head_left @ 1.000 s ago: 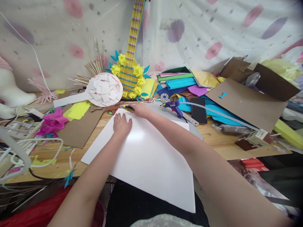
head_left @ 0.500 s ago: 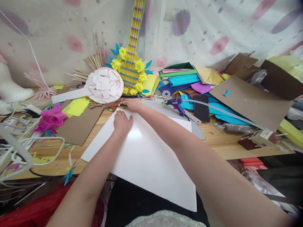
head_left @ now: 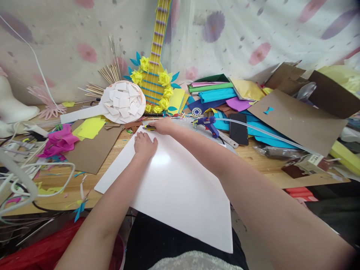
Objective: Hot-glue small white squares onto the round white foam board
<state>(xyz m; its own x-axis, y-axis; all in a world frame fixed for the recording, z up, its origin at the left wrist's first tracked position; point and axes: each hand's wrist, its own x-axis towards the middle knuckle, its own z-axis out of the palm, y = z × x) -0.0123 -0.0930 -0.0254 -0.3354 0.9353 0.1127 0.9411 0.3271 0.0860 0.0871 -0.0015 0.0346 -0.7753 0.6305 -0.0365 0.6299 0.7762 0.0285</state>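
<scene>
White sheet (head_left: 174,187) — flat, overhanging table edge

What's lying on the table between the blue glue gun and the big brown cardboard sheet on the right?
In the head view, a black phone lies flat between the glue gun and the brown cardboard sheet, on blue paper, with a clear glue stick crossing above it.

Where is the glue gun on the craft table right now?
The glue gun lies on the far middle of the table, just right of the right hand, beside the black phone.
</scene>
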